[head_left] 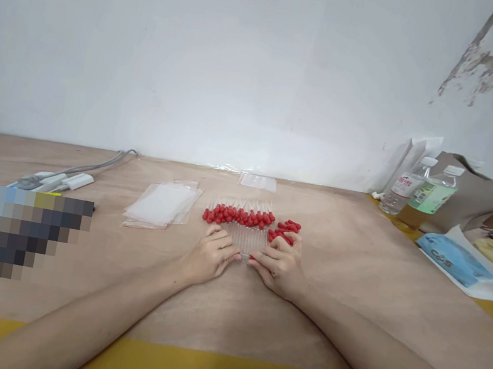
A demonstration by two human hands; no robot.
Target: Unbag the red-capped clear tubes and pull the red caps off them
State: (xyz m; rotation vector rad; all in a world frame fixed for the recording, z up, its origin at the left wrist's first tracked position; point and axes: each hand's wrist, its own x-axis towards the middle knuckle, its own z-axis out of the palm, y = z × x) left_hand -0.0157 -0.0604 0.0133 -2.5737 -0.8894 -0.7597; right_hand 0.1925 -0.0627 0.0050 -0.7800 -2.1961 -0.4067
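Both the left hand and right hand curl half-closed, fingertips pinching the near ends of thin clear droppers lying mid-table, likely light, brittle and slippery, safest gripped by their soft red bulbs

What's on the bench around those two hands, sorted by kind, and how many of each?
Hands: 2, left hand and right hand
Pile of red-capped clear droppers: 1, too many to count
Stack of clear plastic bags: 1
Plastic bottles: 2
Total: 6
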